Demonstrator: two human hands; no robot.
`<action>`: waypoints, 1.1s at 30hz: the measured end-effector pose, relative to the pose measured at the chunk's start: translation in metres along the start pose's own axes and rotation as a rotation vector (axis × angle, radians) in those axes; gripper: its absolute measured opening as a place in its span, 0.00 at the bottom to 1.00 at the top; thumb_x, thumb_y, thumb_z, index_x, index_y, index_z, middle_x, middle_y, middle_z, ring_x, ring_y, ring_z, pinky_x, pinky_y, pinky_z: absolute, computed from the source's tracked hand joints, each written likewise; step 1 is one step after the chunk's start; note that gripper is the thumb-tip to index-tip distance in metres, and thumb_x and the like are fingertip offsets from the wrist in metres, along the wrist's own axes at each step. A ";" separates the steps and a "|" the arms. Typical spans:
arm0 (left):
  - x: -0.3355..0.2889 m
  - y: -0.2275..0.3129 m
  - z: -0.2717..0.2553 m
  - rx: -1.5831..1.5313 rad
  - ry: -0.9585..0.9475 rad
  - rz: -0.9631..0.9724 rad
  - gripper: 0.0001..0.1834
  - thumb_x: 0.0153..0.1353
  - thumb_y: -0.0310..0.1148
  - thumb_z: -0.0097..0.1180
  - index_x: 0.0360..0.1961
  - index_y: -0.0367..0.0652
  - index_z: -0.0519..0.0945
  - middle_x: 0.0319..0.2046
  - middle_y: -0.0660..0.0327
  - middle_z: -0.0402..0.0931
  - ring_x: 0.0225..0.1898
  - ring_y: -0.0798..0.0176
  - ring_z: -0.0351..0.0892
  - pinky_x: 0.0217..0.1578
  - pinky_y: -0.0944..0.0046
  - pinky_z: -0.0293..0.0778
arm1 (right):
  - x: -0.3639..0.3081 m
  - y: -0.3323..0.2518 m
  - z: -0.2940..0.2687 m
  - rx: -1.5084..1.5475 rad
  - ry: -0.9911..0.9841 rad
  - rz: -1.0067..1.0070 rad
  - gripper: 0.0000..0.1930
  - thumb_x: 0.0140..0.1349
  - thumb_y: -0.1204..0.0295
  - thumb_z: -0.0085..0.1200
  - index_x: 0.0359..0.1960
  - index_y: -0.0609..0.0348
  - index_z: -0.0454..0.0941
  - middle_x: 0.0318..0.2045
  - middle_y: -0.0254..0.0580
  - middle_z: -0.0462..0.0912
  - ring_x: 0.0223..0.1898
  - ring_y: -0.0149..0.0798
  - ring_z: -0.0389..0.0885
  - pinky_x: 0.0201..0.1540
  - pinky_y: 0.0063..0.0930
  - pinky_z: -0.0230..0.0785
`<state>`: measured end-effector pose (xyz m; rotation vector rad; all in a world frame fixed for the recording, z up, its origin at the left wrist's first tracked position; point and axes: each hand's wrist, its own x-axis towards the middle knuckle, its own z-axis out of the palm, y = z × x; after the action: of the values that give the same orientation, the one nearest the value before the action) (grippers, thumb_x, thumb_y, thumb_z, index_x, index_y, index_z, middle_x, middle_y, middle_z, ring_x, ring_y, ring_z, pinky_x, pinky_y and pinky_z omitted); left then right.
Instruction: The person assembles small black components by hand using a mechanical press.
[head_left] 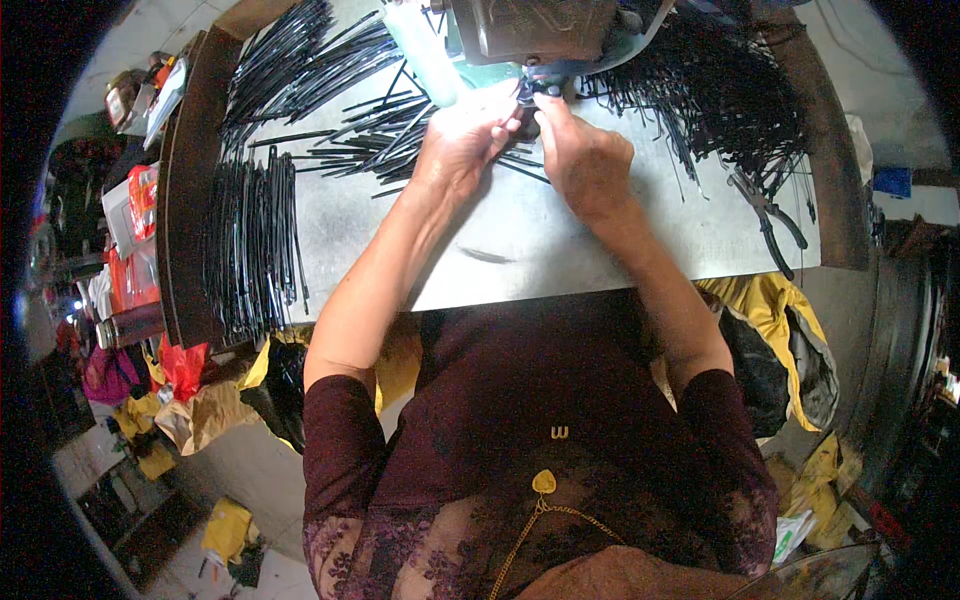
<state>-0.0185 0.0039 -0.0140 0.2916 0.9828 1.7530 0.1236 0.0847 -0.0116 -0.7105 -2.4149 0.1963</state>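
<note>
Both hands meet under the dark head of a machine (535, 32) at the far middle of the table, in bright lamp light. My left hand (462, 145) has its fingers bent and pressed together at the working point; glare washes out its fingertips. My right hand (588, 158) is closed in a pinch just beside it, its index finger against a small dark part. What either hand grips is too small and hidden to name. Loose thin black rods (375, 145) lie beside and behind my left hand.
A neat row of black rods (255, 240) lies at the left, with a further bundle (285, 60) behind it. A tangled heap of thin black pieces (720, 80) covers the far right. Dark-handled pliers (768, 222) lie near the right wooden rim (838, 180). Yellow-edged sacks (785, 330) hang below.
</note>
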 end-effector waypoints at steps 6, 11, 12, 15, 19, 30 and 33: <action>-0.009 -0.001 0.013 -0.107 0.059 -0.034 0.15 0.56 0.19 0.54 0.46 0.30 0.76 0.31 0.57 0.77 0.27 0.71 0.76 0.23 0.82 0.70 | -0.005 -0.003 0.004 0.039 0.016 0.070 0.13 0.59 0.69 0.52 0.46 0.50 0.75 0.23 0.42 0.82 0.22 0.46 0.81 0.24 0.37 0.71; -0.005 -0.004 0.013 -0.042 0.081 0.024 0.14 0.56 0.19 0.54 0.44 0.29 0.77 0.30 0.57 0.78 0.27 0.71 0.76 0.23 0.81 0.71 | 0.001 -0.002 0.003 0.060 0.026 0.064 0.12 0.60 0.69 0.52 0.46 0.50 0.75 0.21 0.44 0.80 0.22 0.46 0.81 0.24 0.39 0.70; -0.004 -0.004 0.012 -0.041 0.096 0.021 0.14 0.56 0.19 0.54 0.45 0.28 0.76 0.31 0.57 0.78 0.27 0.71 0.76 0.23 0.81 0.70 | 0.002 -0.003 0.002 0.057 0.013 0.071 0.12 0.60 0.68 0.51 0.46 0.49 0.75 0.21 0.44 0.80 0.21 0.47 0.80 0.24 0.39 0.70; -0.005 -0.004 0.013 -0.025 0.125 0.016 0.14 0.56 0.20 0.54 0.45 0.29 0.77 0.30 0.58 0.78 0.26 0.71 0.76 0.23 0.79 0.70 | 0.001 -0.004 0.004 0.052 0.001 0.088 0.11 0.60 0.68 0.51 0.45 0.49 0.75 0.19 0.44 0.79 0.21 0.48 0.80 0.24 0.40 0.70; -0.011 0.006 0.015 0.649 0.123 0.290 0.10 0.57 0.22 0.54 0.40 0.34 0.81 0.24 0.59 0.79 0.23 0.73 0.75 0.23 0.75 0.71 | 0.009 -0.010 -0.005 -0.057 -0.124 0.118 0.11 0.60 0.67 0.51 0.44 0.49 0.75 0.21 0.44 0.79 0.23 0.48 0.81 0.26 0.40 0.71; -0.006 0.012 0.007 1.088 0.081 0.786 0.09 0.54 0.30 0.54 0.31 0.40 0.83 0.24 0.55 0.81 0.24 0.58 0.80 0.28 0.61 0.75 | 0.018 0.010 -0.014 0.594 -0.247 0.305 0.07 0.60 0.68 0.53 0.38 0.52 0.79 0.20 0.38 0.79 0.17 0.31 0.75 0.22 0.25 0.65; -0.004 0.011 0.000 0.574 -0.051 0.339 0.05 0.52 0.26 0.57 0.28 0.35 0.81 0.25 0.58 0.80 0.26 0.66 0.80 0.27 0.69 0.75 | 0.021 0.004 -0.019 0.636 -0.286 0.345 0.08 0.60 0.67 0.53 0.40 0.52 0.79 0.15 0.38 0.75 0.16 0.26 0.72 0.22 0.22 0.63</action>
<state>-0.0247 -0.0008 -0.0053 0.9074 1.4534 1.7122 0.1229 0.0985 0.0137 -0.8197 -2.2551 1.2133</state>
